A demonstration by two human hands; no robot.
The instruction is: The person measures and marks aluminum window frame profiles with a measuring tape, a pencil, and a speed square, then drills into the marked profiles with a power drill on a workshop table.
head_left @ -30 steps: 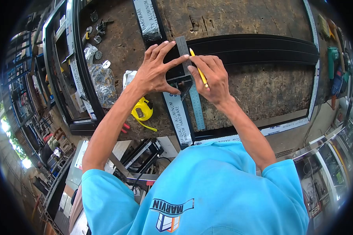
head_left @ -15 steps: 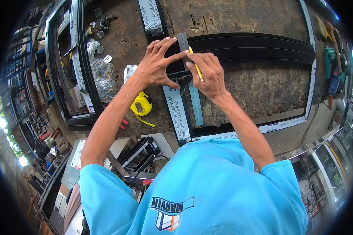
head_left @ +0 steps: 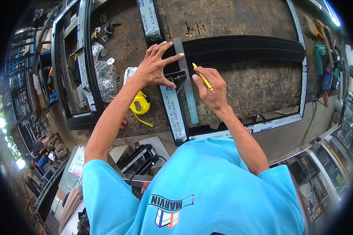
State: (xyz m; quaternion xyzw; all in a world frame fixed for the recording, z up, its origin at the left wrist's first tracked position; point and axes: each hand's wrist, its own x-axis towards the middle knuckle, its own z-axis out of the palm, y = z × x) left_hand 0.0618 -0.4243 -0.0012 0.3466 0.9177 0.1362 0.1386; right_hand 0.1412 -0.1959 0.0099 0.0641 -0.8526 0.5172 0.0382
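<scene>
My left hand has its fingers spread over a black aluminum frame bar. Its index fingertip touches the blade of a combination square, and its thumb is by the square's dark head. The square's blade runs lengthwise along the upright bar's right side and crosses the left end of a wide black aluminum profile. In my right hand, closed, is a yellow pencil. Its tip points up and away, just right of the blade and apart from it.
A yellow tape measure lies left of the bar on the worn wooden bench. Further left are a plastic bag of small parts and another black frame. A green power tool and a blue drill sit at right.
My right hand has drawn the pencil away from the blade, to the right and slightly toward me. My left hand stays on the square. The whole view has shifted slightly.
</scene>
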